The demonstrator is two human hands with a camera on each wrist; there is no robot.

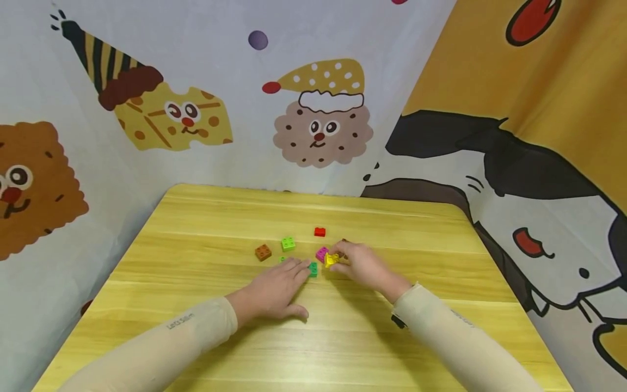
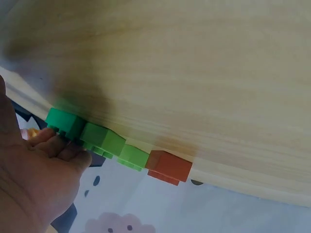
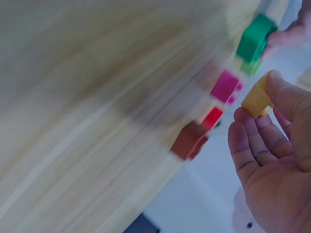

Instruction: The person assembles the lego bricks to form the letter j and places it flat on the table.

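Note:
My right hand (image 1: pixel 364 267) pinches a yellow toy brick (image 3: pixel 256 99) between thumb and fingers, just above the table. Beside it lies a magenta brick (image 1: pixel 321 253). My left hand (image 1: pixel 274 291) stretches over the table with its thumb spread, fingertips at the studs of a dark green brick (image 1: pixel 313 269). Left of those fingers sits a small lime brick (image 1: pixel 282 259), partly hidden by the hand. In the left wrist view, two lighter green bricks and an orange-brown brick (image 2: pixel 167 165) line up past the dark green one.
Farther back are a red brick (image 1: pixel 320 232) and a bright green brick (image 1: pixel 288 244). A darker brown brick (image 3: pixel 188 141) sits behind my right hand, mostly covered in the head view. The wooden table (image 1: pixel 343 348) ends at a cartoon-printed cloth (image 1: pixel 235 169).

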